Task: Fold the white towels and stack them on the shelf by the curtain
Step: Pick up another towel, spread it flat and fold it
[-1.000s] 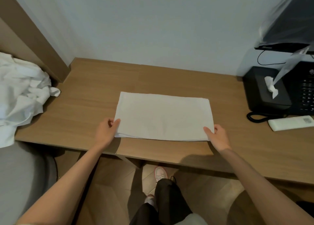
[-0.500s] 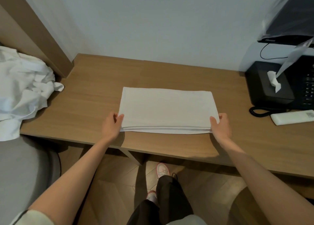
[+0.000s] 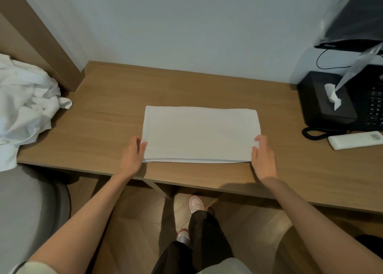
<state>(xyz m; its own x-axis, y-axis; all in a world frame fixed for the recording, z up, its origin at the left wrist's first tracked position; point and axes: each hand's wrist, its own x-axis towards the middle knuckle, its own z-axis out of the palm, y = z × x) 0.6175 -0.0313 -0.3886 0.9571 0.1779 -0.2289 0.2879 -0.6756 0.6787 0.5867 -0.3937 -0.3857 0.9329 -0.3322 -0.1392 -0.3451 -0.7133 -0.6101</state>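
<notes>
A folded white towel (image 3: 201, 134) lies flat on the wooden desk (image 3: 116, 118), a neat rectangle in several layers. My left hand (image 3: 132, 156) grips its near left corner, thumb on top. At the near right corner my right hand (image 3: 263, 158) pinches the towel the same way. A heap of crumpled white towels (image 3: 24, 106) rests at the desk's far left end, partly over the edge. No shelf or curtain is in view.
At the right end of the desk stand a black tissue box (image 3: 325, 101), a black telephone (image 3: 373, 99) with coiled cord, and a white remote (image 3: 355, 140). A grey seat (image 3: 22, 209) is at lower left. My legs and shoes show below the desk.
Both hands slid along the towel's short edges and closed on its near corners. The towel looks tidier and more squared. The view shifted slightly.
</notes>
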